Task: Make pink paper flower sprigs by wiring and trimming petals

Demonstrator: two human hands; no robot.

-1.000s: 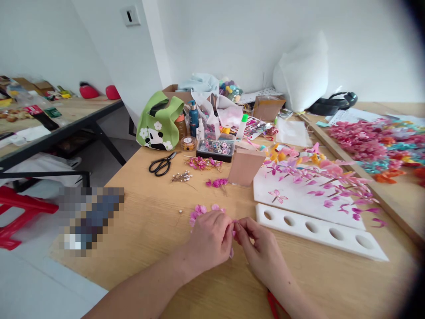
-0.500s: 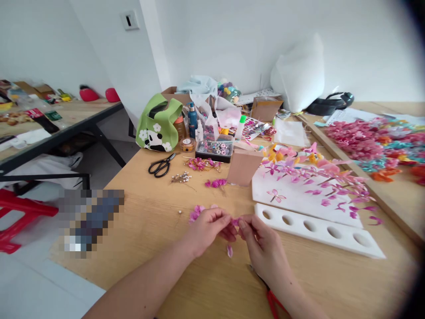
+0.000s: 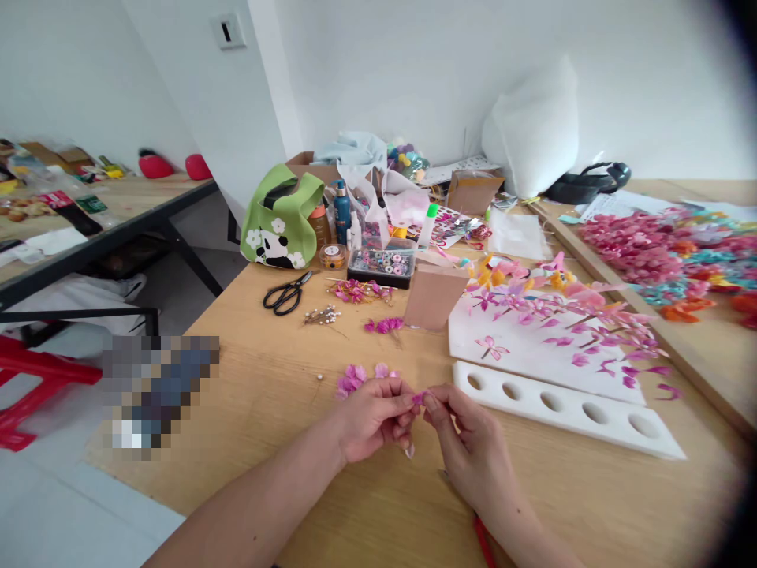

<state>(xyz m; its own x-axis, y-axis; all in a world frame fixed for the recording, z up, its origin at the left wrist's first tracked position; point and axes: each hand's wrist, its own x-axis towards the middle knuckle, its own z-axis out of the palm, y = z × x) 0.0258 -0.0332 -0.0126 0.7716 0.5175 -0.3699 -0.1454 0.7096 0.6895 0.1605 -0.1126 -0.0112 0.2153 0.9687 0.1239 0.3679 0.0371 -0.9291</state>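
Note:
Between my fingertips is a small magenta petal (image 3: pixel 419 398). My left hand (image 3: pixel 378 418) pinches it from one side, with the fingers curled. My right hand (image 3: pixel 464 430) grips its other side between thumb and forefinger. Behind my left hand lie loose pink-purple petals (image 3: pixel 353 379), partly covered by it. A pale petal (image 3: pixel 409 451) shows just below the left fingers. Under my right wrist is a red-handled tool (image 3: pixel 483 540), mostly hidden. A single white-beaded stem (image 3: pixel 320 377) lies left of the petals.
Black scissors (image 3: pixel 287 294), beaded stems (image 3: pixel 322 315) and magenta flower bunches (image 3: pixel 358 291) lie farther back. At right are a white foam block with holes (image 3: pixel 551 402) and a foam board (image 3: pixel 467 335) carrying flower stems. A green bag (image 3: pixel 281 221) stands at the back left.
My left hand has shifted slightly down and turned, now partly covering the pale petal. My right hand has moved slightly. Both still pinch the magenta petal.

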